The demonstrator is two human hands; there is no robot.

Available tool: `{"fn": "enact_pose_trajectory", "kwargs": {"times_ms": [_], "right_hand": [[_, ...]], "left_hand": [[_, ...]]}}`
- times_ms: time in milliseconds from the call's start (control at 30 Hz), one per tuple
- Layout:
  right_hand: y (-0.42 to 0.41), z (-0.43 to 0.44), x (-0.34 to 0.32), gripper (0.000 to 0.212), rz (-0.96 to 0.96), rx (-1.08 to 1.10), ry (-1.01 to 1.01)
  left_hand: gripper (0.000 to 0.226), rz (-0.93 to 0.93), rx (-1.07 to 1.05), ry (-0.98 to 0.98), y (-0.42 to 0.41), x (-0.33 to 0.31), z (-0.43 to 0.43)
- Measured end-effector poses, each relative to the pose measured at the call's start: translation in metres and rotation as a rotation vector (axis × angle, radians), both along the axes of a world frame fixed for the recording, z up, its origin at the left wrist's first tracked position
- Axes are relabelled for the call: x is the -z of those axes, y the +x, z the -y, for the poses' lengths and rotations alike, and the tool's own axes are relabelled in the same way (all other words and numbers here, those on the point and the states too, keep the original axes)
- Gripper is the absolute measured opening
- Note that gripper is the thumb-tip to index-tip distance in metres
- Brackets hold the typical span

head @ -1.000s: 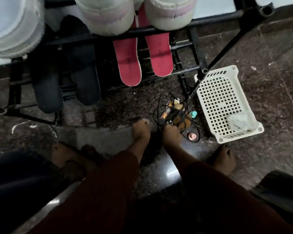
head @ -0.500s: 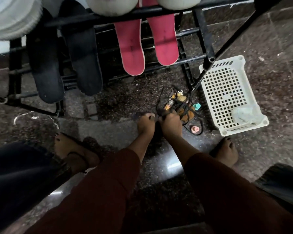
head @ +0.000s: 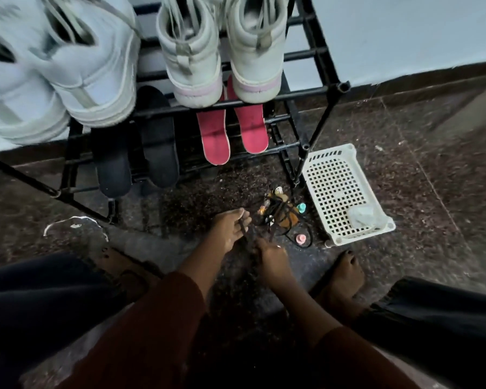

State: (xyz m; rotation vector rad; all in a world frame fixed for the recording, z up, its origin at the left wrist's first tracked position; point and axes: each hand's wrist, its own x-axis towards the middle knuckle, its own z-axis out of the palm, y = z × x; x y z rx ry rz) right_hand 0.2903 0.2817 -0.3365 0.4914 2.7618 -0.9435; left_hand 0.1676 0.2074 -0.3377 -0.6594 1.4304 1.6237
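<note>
Two hands are working on one black cord (head: pixel 243 231), low over the dark floor (head: pixel 404 178). The left hand (head: pixel 229 230) is pinching the cord between its fingers. The right hand (head: pixel 270 256) is curling its fingers round the cord, just beside the left hand. The cord is leading to one messy pile of cords (head: pixel 278 214). One green bit (head: pixel 301 207), one pink bit (head: pixel 300 238) and one white basket (head: pixel 330 154) are sitting near it. One black rack (head: pixel 236 103) is holding four white shoes (head: pixel 191 57), two red soles (head: pixel 213 136) and two dark soles (head: pixel 112 164).
</note>
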Motion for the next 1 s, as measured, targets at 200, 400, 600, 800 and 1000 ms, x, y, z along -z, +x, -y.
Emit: {"fn": "enact_pose_trajectory", "kwargs": {"times_ms": [200,400,600,800,1000], "right_hand": [[0.025,-0.016,-0.02,0.028,0.077,-0.071,0.181],[0.03,-0.025,-0.058,0.021,0.048,-0.003,0.099],[0.004,-0.027,-0.096,0.014,-0.01,-0.06,-0.17],[-0.003,-0.026,-0.126,0.018,-0.005,0.004,-0.351],[0.008,-0.036,-0.128,0.036,-0.026,0.127,-0.512]], "left_hand": [[0.019,-0.034,-0.115,0.075,0.004,-0.03,0.024],[0.021,-0.075,0.03,-0.058,0.024,-0.051,0.047],[0.048,-0.765,0.68,-0.283,0.05,-0.076,0.043],[0.021,-0.881,0.725,-0.219,0.059,-0.085,0.044],[0.022,-0.798,0.679,-0.596,0.045,-0.074,0.069]]}}
